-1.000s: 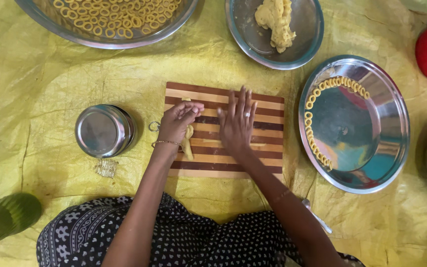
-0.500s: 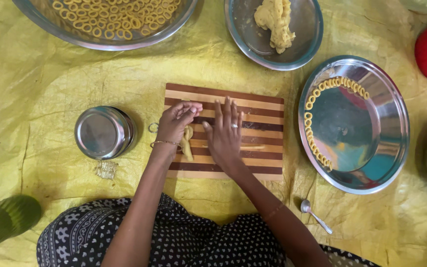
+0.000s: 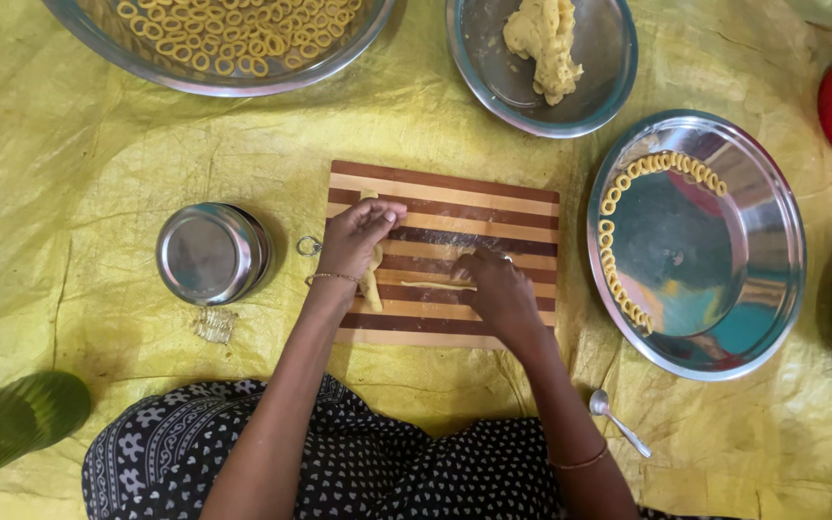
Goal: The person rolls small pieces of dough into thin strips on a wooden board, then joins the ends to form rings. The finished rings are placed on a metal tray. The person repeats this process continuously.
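Rolling a thin dough strand (image 3: 438, 285) on our striped board (image 3: 493, 197): right hand (image 3: 498, 292) fingers curled over it, left hand (image 3: 356, 238) loosely clutching a dough lump (image 3: 372, 286).

You have one view only: the head camera looks almost straight down from above your lap, fairly near, centred on the striped cutting board (image 3: 445, 252) with the yellow sheet (image 3: 79, 173) around it.

Yellow sheet on the floor, seen from above

A creased yellow plastic sheet (image 3: 79, 183) covers the whole floor in the frame. Soft, even light falls on it, with gentle shine on the folds at the upper left and lower right.
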